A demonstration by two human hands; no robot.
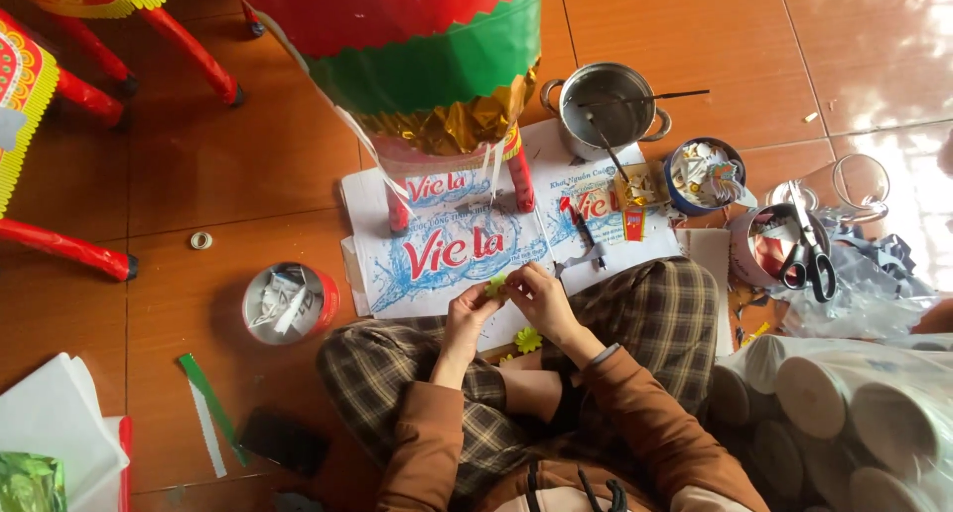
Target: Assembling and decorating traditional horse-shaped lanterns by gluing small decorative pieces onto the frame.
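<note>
The left hand and right hand meet over the near edge of the flattened cardboard, fingertips pinched together on a small yellow-green paper flower. Both hands are closed down to a fine pinch, the other fingers curled; the flower is held between them, just above the person's crossed legs, not resting on anything.

The piece is so small and so covered by fingers that I cannot tell which way its face points or whether it has any long axis; it looks roughly round, so it likely has none worth naming. A second flower lies below the hands on the knee, face up.

Risks, as I judge them: thin paper pinched this hard could tear or crease at a petal; a loosened grip could drop it among the scraps. If glue is involved, fingers may stick to it.

Beyond the hands stands a drum wrapped in red, green and gold on red legs, close enough that a lifted elbow could nudge it. Further right of the hands are a steel pot with sticks in it, a blue tin of scraps and scissors lying across another container; reaching over blindly could catch the blades. To the left sits a red tin of paper bits.
</note>
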